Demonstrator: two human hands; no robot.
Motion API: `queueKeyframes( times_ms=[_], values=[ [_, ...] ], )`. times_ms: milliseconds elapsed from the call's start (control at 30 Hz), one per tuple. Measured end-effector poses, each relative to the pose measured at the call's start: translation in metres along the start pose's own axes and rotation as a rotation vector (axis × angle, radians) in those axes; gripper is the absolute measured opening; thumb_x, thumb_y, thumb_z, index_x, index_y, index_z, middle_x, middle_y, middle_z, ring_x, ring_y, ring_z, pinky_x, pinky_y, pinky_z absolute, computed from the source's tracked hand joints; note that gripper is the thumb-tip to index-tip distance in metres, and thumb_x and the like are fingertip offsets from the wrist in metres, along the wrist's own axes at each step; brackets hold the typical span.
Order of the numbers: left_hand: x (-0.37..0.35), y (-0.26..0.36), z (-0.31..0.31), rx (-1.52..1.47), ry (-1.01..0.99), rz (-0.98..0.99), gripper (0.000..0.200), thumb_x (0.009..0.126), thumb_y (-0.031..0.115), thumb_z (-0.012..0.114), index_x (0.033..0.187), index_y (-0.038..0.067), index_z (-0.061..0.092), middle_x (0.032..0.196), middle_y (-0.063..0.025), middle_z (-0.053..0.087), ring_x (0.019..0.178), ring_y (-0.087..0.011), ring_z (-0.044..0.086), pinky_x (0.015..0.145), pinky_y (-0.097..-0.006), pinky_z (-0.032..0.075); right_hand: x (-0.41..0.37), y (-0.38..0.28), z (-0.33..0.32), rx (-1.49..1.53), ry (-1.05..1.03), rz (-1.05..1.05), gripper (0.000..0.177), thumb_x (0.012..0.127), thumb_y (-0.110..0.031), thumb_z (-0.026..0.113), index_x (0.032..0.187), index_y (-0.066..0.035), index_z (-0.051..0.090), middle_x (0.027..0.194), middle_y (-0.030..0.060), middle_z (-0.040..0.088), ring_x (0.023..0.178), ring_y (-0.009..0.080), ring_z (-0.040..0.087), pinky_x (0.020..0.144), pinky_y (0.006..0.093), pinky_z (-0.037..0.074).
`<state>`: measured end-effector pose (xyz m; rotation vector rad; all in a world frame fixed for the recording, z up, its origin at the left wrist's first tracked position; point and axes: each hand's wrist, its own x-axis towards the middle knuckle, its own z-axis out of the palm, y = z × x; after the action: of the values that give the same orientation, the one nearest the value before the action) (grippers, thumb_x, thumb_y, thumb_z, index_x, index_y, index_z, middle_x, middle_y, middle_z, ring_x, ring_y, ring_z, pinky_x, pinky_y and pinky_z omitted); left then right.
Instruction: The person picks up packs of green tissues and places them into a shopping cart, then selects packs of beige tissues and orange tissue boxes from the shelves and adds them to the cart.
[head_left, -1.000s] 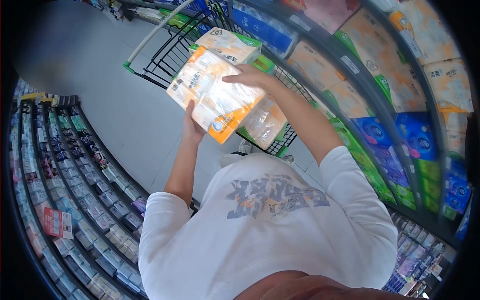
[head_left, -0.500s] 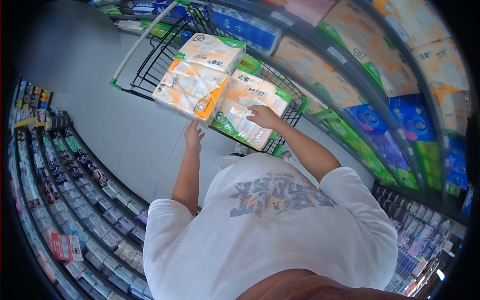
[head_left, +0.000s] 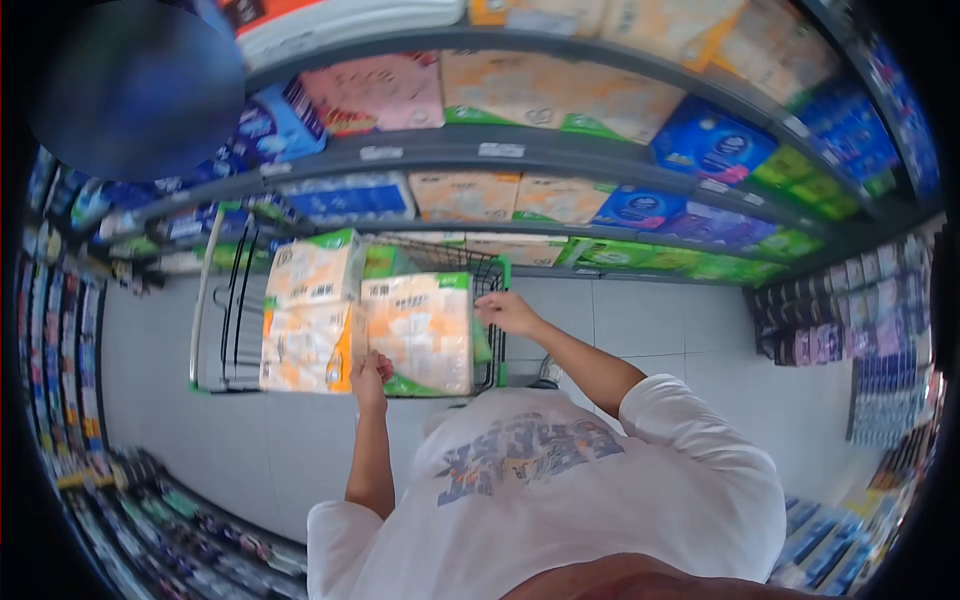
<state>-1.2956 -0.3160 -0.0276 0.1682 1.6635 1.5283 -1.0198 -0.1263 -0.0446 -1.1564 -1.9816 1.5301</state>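
**Green-trimmed pack in cart, hands at opposite corners**

A green-trimmed tissue pack (head_left: 420, 335) is seen lying in the shopping cart (head_left: 214, 300), broad printed face turned up toward the camera. It sits at the cart's near right end. It is touched on its left by an orange tissue pack (head_left: 303, 348), and a third pack (head_left: 312, 268) is stacked just beyond that one.

The pack looks slightly longer than wide, so its long axis appears to run away from the body, though the lens bends the view.

The right hand (head_left: 507, 312) is placed on the pack's far right corner, by the cart's green rim. The fingers (head_left: 487, 305) are bent over the edge and in contact. A firm clamp cannot be told from a resting touch.

The left hand (head_left: 370, 370) is held at the near left corner, at the seam between the green-trimmed pack and the orange one. Its fingers are curled against the lower edge; whether anything is gripped cannot be told.

The pack is thus bracketed diagonally: it lies forward and right of the left hand, and leftward and nearer than the right hand. Both hands are equally close to it.

Shelves (head_left: 440, 152) stocked with more tissue packs are seen beyond the cart.
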Motion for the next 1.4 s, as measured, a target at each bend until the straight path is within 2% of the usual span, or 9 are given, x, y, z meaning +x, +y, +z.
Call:
queueKeyframes(
  times_ms=[133,467,733,867,967,1100,1233,1267,1400],
  values=[
    [0.007,0.023,0.062,0.154,-0.167,0.031,0.016,0.090,0.015,0.058,0.098,0.002,0.062,0.080,-0.0083,0.066,0.069,-0.0153,0.063,0.060,-0.0264,0.053,0.002,-0.011,-0.042,0.138,0.026,0.043,0.035,0.086,-0.026,0.068,0.109,0.001,0.067,0.095,0.0180,0.071,0.085,0.0229,0.069,0.076,0.0342,0.053],
    [0.008,0.139,0.274,0.416,-0.678,0.562,0.034,0.084,0.007,0.066,0.116,0.000,0.056,0.093,-0.0083,0.068,0.083,-0.0139,0.064,0.070,-0.0256,0.051,0.001,-0.064,-0.250,0.039,0.304,-0.076,0.028,0.088,-0.014,0.067,0.111,0.002,0.064,0.087,0.0089,0.069,0.079,0.0129,0.065,0.071,0.0272,0.051],
    [-0.061,0.256,0.442,0.591,-0.575,1.256,0.045,0.080,0.017,0.070,0.119,-0.001,0.059,0.115,-0.0184,0.064,0.101,-0.0294,0.064,0.088,-0.0371,0.051,-0.003,-0.159,-0.405,-0.028,0.491,-0.316,0.029,0.088,-0.012,0.067,0.113,0.002,0.064,0.095,0.0082,0.070,0.084,0.0128,0.065,0.077,0.0276,0.052],
    [-0.087,0.313,0.512,0.546,-0.548,1.484,0.054,0.077,0.017,0.070,0.125,-0.002,0.055,0.129,-0.0221,0.056,0.121,-0.0352,0.053,0.102,-0.0385,0.042,0.000,-0.211,-0.462,-0.047,0.823,-0.601,0.029,0.085,-0.015,0.067,0.109,0.002,0.064,0.092,0.0106,0.070,0.087,0.0159,0.065,0.078,0.0292,0.051],
    [-0.098,0.344,0.550,0.541,-0.473,1.676,0.062,0.077,0.019,0.069,0.132,-0.002,0.049,0.132,-0.0242,0.052,0.124,-0.0365,0.050,0.104,-0.0391,0.040,0.013,-0.238,-0.503,-0.217,1.006,-0.639,0.042,0.082,-0.016,0.068,0.118,0.003,0.058,0.107,0.0173,0.066,0.102,0.0243,0.063,0.087,0.0329,0.050],
    [-0.092,0.365,0.585,0.504,-0.427,1.683,0.070,0.077,0.019,0.068,0.138,-0.002,0.041,0.133,-0.0263,0.050,0.124,-0.0365,0.050,0.103,-0.0390,0.040,0.036,-0.259,-0.537,-0.323,1.151,-0.612,0.062,0.079,-0.020,0.070,0.131,0.003,0.047,0.124,0.0229,0.057,0.118,0.0312,0.056,0.097,0.0388,0.045],
    [-0.084,0.377,0.606,0.374,-0.621,1.360,0.064,0.078,0.012,0.068,0.135,-0.002,0.042,0.123,-0.0204,0.058,0.113,-0.0280,0.057,0.095,-0.0345,0.044,0.052,-0.272,-0.552,-0.402,1.152,-0.635,0.068,0.076,-0.023,0.072,0.132,0.002,0.045,0.127,0.0239,0.055,0.120,0.0338,0.054,0.101,0.0400,0.042],
    [-0.086,0.379,0.610,0.258,-0.782,1.252,0.061,0.079,0.010,0.067,0.133,-0.001,0.042,0.119,-0.0172,0.060,0.108,-0.0241,0.059,0.092,-0.0327,0.046,0.050,-0.280,-0.554,-0.401,1.072,-0.629,0.068,0.075,-0.023,0.072,0.132,0.002,0.045,0.127,0.0237,0.056,0.119,0.0342,0.055,0.100,0.0399,0.043],
    [-0.094,0.383,0.616,0.247,-0.774,1.112,0.057,0.079,0.004,0.066,0.130,-0.001,0.043,0.114,-0.0130,0.062,0.104,-0.0196,0.060,0.087,-0.0298,0.047,0.046,-0.295,-0.554,-0.407,0.880,-0.584,0.069,0.074,-0.023,0.074,0.132,0.000,0.045,0.124,0.0220,0.059,0.115,0.0342,0.058,0.097,0.0399,0.045]
  ],
)
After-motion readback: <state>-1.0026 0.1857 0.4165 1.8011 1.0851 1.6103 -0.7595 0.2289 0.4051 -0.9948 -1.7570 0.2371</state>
